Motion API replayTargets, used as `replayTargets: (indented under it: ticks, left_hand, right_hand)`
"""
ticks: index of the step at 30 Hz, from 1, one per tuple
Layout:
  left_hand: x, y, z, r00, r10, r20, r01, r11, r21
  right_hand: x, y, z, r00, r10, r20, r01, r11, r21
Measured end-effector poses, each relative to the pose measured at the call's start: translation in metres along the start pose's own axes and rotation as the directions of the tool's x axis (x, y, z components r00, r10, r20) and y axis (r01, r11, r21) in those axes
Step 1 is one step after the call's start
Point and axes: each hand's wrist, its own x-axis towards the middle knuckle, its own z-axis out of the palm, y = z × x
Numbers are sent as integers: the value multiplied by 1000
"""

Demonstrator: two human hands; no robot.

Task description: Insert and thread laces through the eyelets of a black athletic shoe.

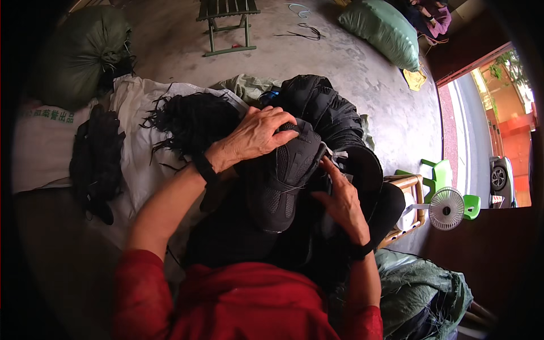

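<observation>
Over my lap lies a black shoe upper (280,187) with mesh panels and a loose thread across it. My left hand (258,133) grips its upper end, fingers curled over the edge and thumb pressed against it. Alongside its right edge, my right hand (343,207) has its fingers stretched out and its thumb apart, fingertips at the edge. A small whitish piece (338,153) shows by those fingertips; I cannot tell what it is. Just beyond my hands rests a stack of black uppers (323,105). Left of my left hand spreads a heap of black strips (195,122).
White sacking (133,105) covers the floor at left, with a black bundle (99,161) on it. Stuffed green sacks (382,34) and a folding stool (228,25) stand farther off. At right are a small fan (446,208), green chairs (437,175) and a bamboo seat (405,226).
</observation>
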Motion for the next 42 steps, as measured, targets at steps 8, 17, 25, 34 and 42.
replayTargets:
  ticks: [8,17,25,34,42]
  left_hand:
    - [3,10,27,896,133,-423,-170,984,-52]
    - [19,13,13,976,39,-215,-80,979,-186]
    - [48,17,19,974,16,-227,-65,975,-211]
    - [61,27,28,995,5,-103,-11,998,-57]
    - [71,21,29,998,-28,-59,23,997,-80]
  right_hand:
    - [-19,-15,28,971,-237,-20,216,914,-345]
    - [-37,-49,11,872,-486,51,488,857,-169]
    - [-6,-77,-14,862,-507,5,502,855,130]
    - [-18,-109,-1,823,-507,256,560,801,-211]
    - [-20,-138,54,905,-327,273,426,693,-582]
